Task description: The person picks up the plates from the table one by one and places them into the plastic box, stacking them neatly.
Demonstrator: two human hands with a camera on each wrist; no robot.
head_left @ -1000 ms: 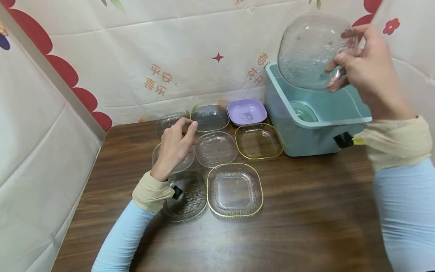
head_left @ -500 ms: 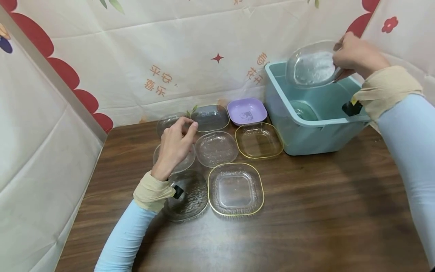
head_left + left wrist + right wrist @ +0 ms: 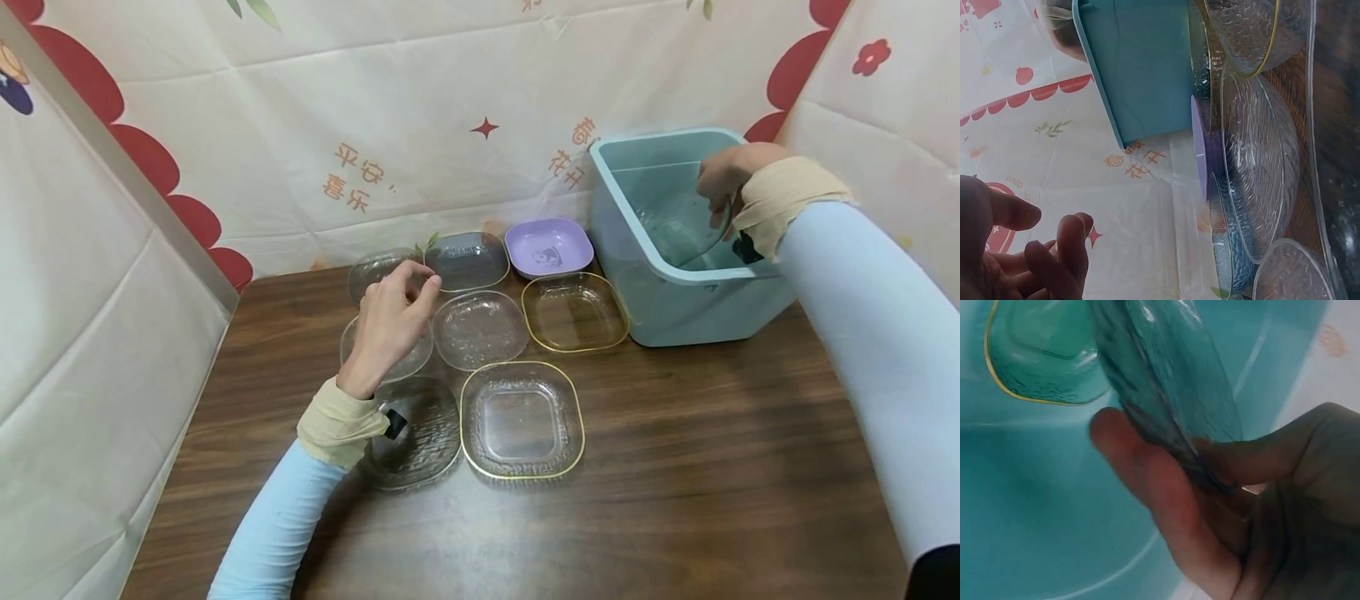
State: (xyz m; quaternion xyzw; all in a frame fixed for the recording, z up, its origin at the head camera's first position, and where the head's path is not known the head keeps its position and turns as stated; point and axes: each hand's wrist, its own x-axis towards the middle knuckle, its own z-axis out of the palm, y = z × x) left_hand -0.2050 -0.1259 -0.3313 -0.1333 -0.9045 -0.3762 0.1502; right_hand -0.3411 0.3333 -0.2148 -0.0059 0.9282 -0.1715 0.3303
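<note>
Inside the blue-green plastic bin (image 3: 690,308), my right hand (image 3: 738,179) grips a clear textured plate (image 3: 1191,369) by its edge. In the right wrist view the plate stands steeply tilted, thumb on one face and fingers on the other. Below it a gold-rimmed clear dish (image 3: 1047,356) lies in the bin. My left hand (image 3: 393,325) hovers over the left-hand plates with loosely bent fingers and holds nothing. It partly hides a small clear dish (image 3: 408,362) beneath. In the left wrist view, nothing lies between the fingers (image 3: 1072,244).
Several plates and dishes stand on the wooden table (image 3: 675,500): a purple dish (image 3: 551,247), a yellow-tinted dish (image 3: 575,312), a gold-rimmed square plate (image 3: 521,421), a dark-looking clear plate (image 3: 420,433) and other clear ones. A printed cloth (image 3: 450,83) hangs behind.
My right hand has lowered the clear plate from above the bin down into it. The left hand and the dishes on the table have stayed in place.
</note>
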